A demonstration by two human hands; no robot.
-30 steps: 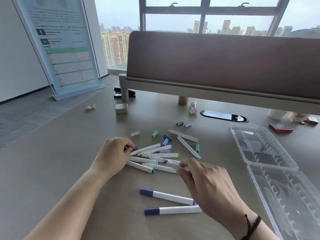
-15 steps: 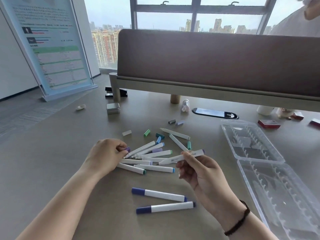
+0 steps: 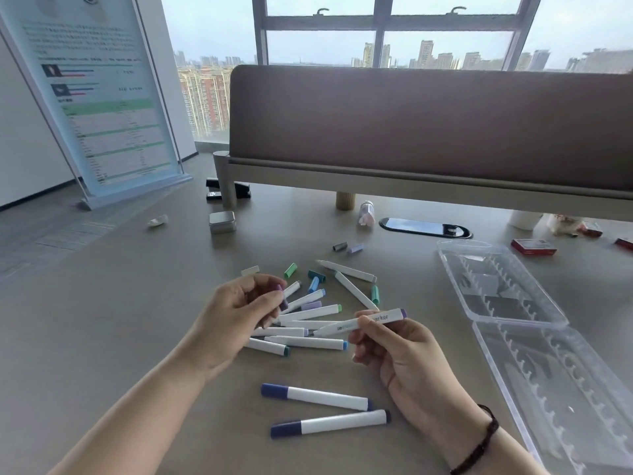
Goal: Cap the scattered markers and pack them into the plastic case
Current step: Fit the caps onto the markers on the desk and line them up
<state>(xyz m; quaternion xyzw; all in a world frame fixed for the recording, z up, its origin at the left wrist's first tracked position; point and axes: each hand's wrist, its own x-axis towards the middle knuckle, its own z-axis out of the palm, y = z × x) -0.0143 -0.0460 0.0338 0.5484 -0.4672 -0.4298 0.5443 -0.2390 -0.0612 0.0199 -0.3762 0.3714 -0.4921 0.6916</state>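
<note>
My right hand pinches a white marker with a purple end, lifted above the desk and pointing left. My left hand is raised too and pinches a purple cap between thumb and fingers, a short way left of the marker's tip. Beneath both hands lies a pile of white uncapped markers. Loose caps in green, teal, blue, grey and lilac are scattered behind it. Two capped dark-blue markers lie nearest me. The clear plastic case lies open on the right.
A brown desk divider runs across the back. A small metal tin, a black stapler, a small bottle, a black cable grommet and a red box sit on the desk. A banner stand stands at left.
My right hand picked a white marker out of the pile and lifted it. My left hand rose off the desk with the purple cap and turned toward the marker.
</note>
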